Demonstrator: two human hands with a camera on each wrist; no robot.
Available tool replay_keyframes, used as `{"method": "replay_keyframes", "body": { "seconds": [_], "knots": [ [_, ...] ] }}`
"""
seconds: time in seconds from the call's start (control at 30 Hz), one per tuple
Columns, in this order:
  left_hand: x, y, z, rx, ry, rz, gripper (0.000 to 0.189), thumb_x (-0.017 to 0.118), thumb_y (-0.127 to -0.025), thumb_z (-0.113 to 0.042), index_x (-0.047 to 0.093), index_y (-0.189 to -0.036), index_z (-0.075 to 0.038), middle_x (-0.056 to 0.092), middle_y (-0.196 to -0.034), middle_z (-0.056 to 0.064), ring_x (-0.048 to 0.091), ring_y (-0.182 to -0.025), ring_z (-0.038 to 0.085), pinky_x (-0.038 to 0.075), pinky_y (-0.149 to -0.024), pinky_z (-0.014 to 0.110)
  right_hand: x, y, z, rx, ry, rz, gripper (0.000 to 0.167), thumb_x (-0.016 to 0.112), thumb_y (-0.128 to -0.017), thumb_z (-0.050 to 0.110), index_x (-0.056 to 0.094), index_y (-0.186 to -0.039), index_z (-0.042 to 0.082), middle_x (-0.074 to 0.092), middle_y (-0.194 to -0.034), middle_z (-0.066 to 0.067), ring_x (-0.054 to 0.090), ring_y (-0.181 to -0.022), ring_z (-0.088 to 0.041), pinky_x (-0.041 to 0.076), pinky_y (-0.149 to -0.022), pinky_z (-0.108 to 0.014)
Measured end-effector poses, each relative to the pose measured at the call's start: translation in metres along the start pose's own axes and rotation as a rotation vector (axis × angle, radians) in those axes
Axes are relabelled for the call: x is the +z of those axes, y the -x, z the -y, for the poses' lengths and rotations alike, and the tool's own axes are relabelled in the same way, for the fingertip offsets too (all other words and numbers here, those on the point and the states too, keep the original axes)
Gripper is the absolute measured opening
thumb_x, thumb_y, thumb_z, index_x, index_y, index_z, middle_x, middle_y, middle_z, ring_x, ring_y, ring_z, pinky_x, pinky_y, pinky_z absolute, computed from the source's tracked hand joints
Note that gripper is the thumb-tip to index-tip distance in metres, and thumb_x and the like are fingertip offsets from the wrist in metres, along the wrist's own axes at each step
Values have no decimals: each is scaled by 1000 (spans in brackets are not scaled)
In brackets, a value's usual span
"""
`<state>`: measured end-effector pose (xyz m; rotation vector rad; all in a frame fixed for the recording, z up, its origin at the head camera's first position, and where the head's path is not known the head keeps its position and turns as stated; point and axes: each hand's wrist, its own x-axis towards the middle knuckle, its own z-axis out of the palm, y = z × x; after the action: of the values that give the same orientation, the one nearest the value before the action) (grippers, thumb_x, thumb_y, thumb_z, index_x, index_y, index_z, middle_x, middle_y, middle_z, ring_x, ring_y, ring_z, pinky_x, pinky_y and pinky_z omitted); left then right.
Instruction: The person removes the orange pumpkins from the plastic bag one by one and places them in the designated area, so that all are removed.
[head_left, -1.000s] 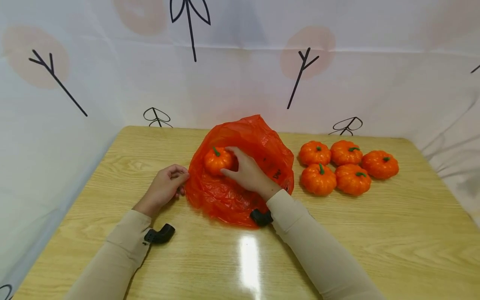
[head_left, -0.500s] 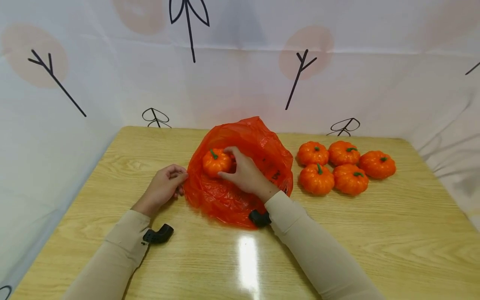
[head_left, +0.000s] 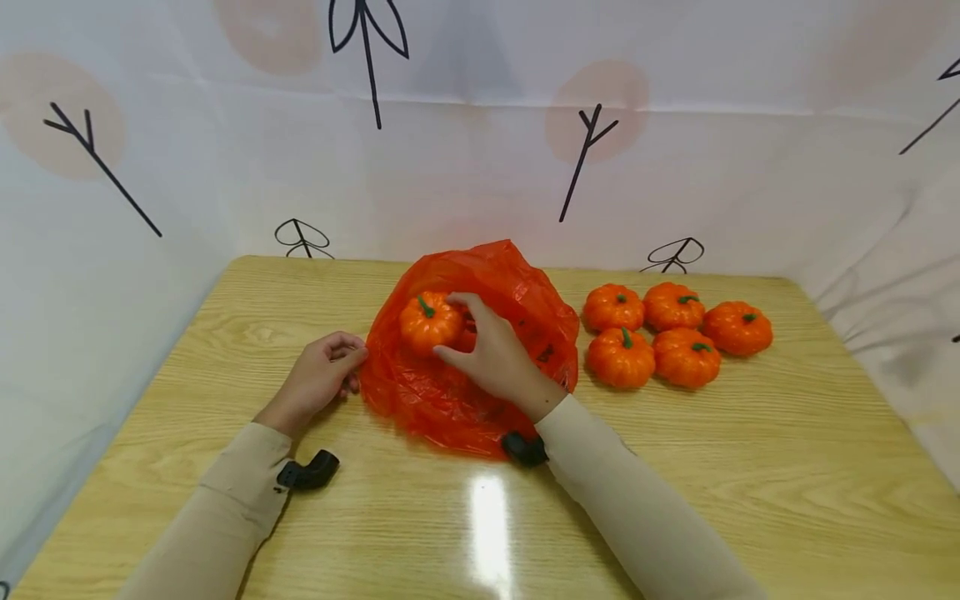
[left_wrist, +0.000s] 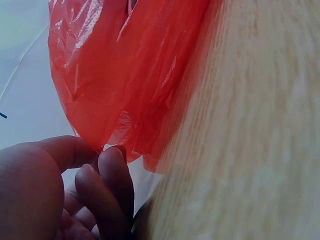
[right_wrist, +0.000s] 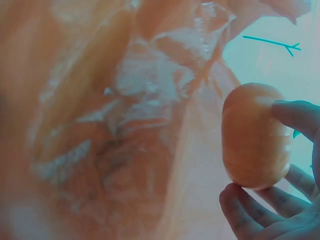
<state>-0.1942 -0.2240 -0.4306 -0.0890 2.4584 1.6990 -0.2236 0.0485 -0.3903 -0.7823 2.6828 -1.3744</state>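
A red plastic bag (head_left: 450,408) lies spread on the table, its mouth facing me. My left hand (head_left: 318,375) pinches the bag's left edge between thumb and fingertips, also seen close up in the left wrist view. Over the bag's opening, my right hand (head_left: 495,354) holds a small orange pumpkin (head_left: 431,325) with a green stem, thumb on the near side and fingers on the far side. In the right wrist view the pumpkin (right_wrist: 255,137) sits between thumb and fingers, apart from the bag's film (right_wrist: 110,125).
Several more orange pumpkins (head_left: 622,358) stand grouped on the wooden table (head_left: 720,467), right of the bag. A white cloth (head_left: 465,183) with plant drawings hangs behind the table. Black wrist cameras (head_left: 309,472) sit at both cuffs.
The head view has shifted a little. The pumpkin in my right hand looks slightly larger, as if raised a bit. My left hand keeps its pinch on the bag edge.
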Motion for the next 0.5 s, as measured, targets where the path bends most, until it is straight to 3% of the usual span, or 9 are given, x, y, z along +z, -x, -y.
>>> {"method": "replay_keyframes", "body": {
  "seconds": [0.5],
  "knots": [
    [0,2,-1,13,-8,7,30,58,-103,-29,55,-116,-2,63,-83,-6,59,-62,14,52,-56,26,-15,27,3,-127,43,-100,71,80,-87,23,41,-145,10,53,-143,-5,58,-125,-22,52,-104,-37]
  ]
}}
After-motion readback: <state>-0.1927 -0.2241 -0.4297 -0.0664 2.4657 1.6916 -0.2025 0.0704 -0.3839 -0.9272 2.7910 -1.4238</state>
